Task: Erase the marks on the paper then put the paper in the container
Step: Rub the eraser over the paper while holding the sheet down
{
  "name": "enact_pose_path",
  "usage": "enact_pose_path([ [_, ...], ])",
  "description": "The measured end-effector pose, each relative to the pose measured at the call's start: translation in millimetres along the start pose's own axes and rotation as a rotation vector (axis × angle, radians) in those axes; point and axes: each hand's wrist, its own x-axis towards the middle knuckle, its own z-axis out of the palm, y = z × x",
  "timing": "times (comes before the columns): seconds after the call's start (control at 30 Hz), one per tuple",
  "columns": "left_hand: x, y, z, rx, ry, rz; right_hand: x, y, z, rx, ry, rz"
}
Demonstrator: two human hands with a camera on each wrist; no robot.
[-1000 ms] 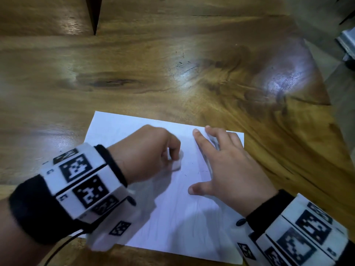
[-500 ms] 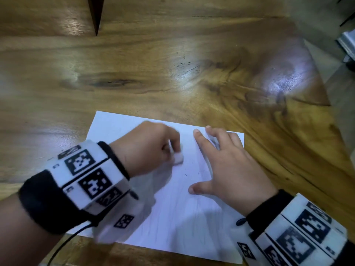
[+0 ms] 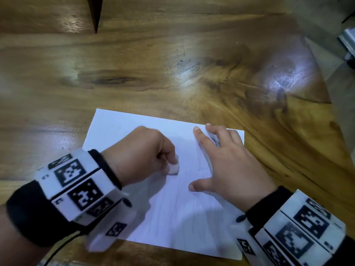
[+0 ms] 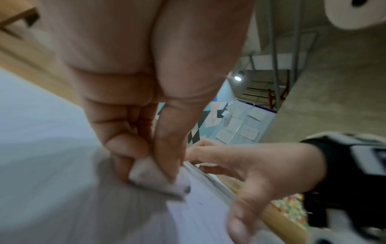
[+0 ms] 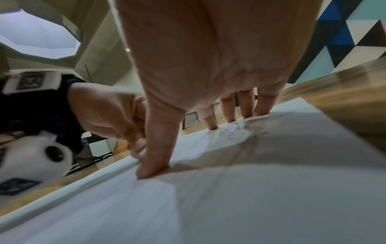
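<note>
A white sheet of paper (image 3: 178, 214) lies flat on the wooden table (image 3: 172, 64), near its front edge. My left hand (image 3: 142, 156) pinches a small white eraser (image 3: 173, 168) and holds its end down on the paper; the left wrist view shows the eraser (image 4: 154, 178) between thumb and fingers. Faint pencil marks (image 3: 199, 167) and eraser crumbs lie just right of it. My right hand (image 3: 226, 162) lies flat on the paper's right half with fingers spread, pressing it down; its fingertips (image 5: 213, 127) touch the far edge. No container is in view.
The table's right edge (image 3: 326, 96) runs diagonally, with floor beyond it. A dark wedge-shaped gap (image 3: 95, 14) cuts into the table at the far left. A grey metal object (image 3: 347, 41) sits off the table at the far right.
My left hand has slid the eraser a short way toward me and right across the paper, rubbing. The right hand and the paper have stayed put.
</note>
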Motion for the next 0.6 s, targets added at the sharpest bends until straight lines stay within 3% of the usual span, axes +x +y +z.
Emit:
enact_pose_path([
  [0.17, 27.7, 7.2, -13.9, -0.041, 0.223, -0.051, 0.0, -0.6, -0.7, -0.015, -0.01, 0.004],
  [0.23, 18.0, 4.4, -9.2, -0.008, 0.19, 0.004, -0.3, -0.2, -0.7, -0.013, -0.004, 0.003],
  [0.37, -8.8, -1.0, 2.5, 0.003, -0.049, 0.015, -0.9, -0.2, -0.4, -0.003, 0.0, 0.001],
  [0.53, 22.6, 10.0, -7.2, 0.011, 0.128, -0.007, -0.4, -0.7, -1.0, -0.013, -0.013, 0.004],
  [0.6, 23.2, 10.9, -5.0, 0.021, 0.128, 0.001, -0.3, -0.2, -0.8, -0.01, -0.01, 0.002],
])
